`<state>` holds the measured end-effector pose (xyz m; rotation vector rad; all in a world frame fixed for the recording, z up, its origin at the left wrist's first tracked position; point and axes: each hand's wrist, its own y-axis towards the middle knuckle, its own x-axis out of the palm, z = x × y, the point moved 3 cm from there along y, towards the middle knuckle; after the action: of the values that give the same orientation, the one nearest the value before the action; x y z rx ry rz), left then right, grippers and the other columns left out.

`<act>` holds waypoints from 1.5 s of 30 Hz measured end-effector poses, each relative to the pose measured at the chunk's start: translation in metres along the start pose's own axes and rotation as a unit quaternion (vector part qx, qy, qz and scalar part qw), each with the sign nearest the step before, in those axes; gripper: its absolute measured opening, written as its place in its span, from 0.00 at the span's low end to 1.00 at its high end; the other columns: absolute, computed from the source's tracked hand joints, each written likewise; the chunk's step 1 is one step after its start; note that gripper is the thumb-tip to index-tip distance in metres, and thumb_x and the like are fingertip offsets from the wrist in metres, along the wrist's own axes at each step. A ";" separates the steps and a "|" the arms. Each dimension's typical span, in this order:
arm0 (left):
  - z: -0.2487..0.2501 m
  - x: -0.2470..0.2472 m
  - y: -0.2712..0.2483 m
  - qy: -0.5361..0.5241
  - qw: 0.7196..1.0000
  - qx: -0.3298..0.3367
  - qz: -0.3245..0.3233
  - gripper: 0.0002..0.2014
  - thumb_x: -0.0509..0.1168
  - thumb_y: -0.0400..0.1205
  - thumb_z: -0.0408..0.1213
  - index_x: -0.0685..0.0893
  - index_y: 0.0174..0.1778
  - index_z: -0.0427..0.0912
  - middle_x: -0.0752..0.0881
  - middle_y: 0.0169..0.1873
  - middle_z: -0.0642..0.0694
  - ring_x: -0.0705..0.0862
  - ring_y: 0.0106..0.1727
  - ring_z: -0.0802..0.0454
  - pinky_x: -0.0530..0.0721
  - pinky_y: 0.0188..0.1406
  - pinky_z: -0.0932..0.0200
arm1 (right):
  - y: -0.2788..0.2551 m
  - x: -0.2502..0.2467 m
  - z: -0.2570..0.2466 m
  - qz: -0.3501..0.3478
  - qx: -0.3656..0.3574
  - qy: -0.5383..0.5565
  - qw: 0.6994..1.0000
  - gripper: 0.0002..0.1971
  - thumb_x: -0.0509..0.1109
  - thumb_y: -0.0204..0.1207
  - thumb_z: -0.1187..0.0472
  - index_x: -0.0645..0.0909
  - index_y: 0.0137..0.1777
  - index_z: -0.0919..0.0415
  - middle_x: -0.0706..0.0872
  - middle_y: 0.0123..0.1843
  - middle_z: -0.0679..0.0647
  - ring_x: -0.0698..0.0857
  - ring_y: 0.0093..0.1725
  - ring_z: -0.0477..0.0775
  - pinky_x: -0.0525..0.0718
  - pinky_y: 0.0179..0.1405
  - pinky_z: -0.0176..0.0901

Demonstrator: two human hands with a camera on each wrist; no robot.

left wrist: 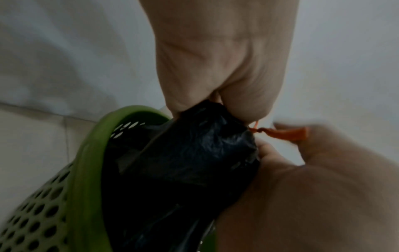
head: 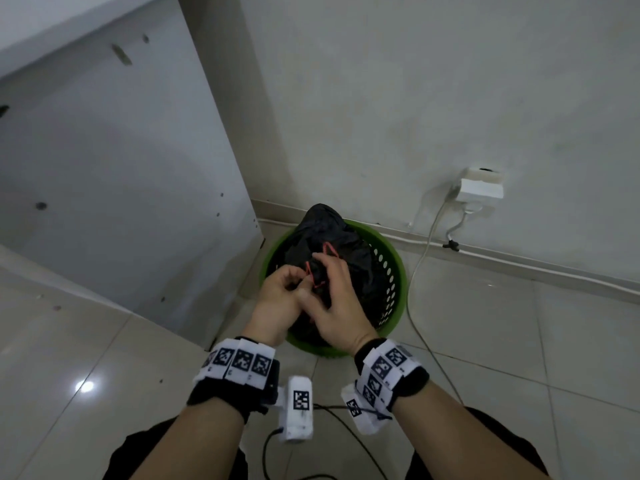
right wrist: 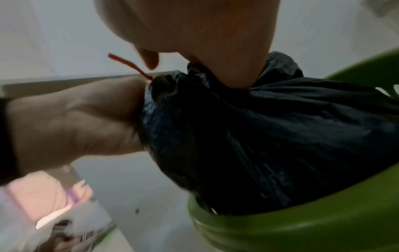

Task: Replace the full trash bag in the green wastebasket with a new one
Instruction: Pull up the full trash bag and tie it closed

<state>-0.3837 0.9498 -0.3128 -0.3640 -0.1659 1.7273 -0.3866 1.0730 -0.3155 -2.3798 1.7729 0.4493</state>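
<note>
Cinching step, by the look of it: left hand (head: 280, 292) pinches the red drawstring (head: 317, 277) at the gathered neck of the black trash bag (head: 349, 261), right hand (head: 332, 299) curled round the neck just beside it, a loop of string over its fingers. Bag sits inside the green wastebasket (head: 394, 271), bulging above the rim.

Advice: keep one grip clamped on the neck, pull string away from it, knot tight before lifting; thin film may tear if yanked.

Left of the grip, a white cabinet panel (head: 121, 188) stands close. Beyond, the wall (head: 415, 98). Right, a cable (head: 420, 271) trails near the basket; lift straight up, toward the body.
</note>
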 end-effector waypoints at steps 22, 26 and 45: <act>-0.103 -0.043 0.018 -0.112 0.955 -0.271 0.044 0.07 0.59 0.88 0.36 0.80 0.57 0.39 0.89 0.55 0.35 0.89 0.47 0.38 0.88 0.40 0.45 | 0.031 0.002 0.000 0.081 0.012 0.094 0.992 0.20 0.78 0.76 0.56 0.82 0.30 0.69 0.88 0.32 0.66 0.88 0.35 0.58 0.84 0.40 0.48; -0.104 -0.038 0.016 -0.208 0.937 -0.272 0.061 0.04 0.60 0.87 0.30 0.80 0.48 0.36 0.88 0.46 0.38 0.87 0.45 0.40 0.85 0.43 0.46 | 0.032 -0.008 -0.012 0.096 0.033 0.155 0.983 0.27 0.74 0.80 0.56 0.71 0.21 0.64 0.76 0.22 0.63 0.74 0.25 0.53 0.76 0.34 0.45; -0.095 -0.028 0.019 -0.096 0.949 -0.300 0.016 0.07 0.63 0.85 0.32 0.83 0.56 0.36 0.89 0.48 0.36 0.87 0.52 0.38 0.87 0.58 0.39 | 0.089 -0.123 -0.253 0.170 -0.132 0.320 0.923 0.10 0.59 0.58 0.69 0.63 0.23 0.56 0.64 0.27 0.55 0.62 0.28 0.50 0.64 0.28 0.42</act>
<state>-0.3654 0.9102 -0.4040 -0.6421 -0.8433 1.7167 -0.4645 1.0864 -0.0313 -2.5947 2.5722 -0.0947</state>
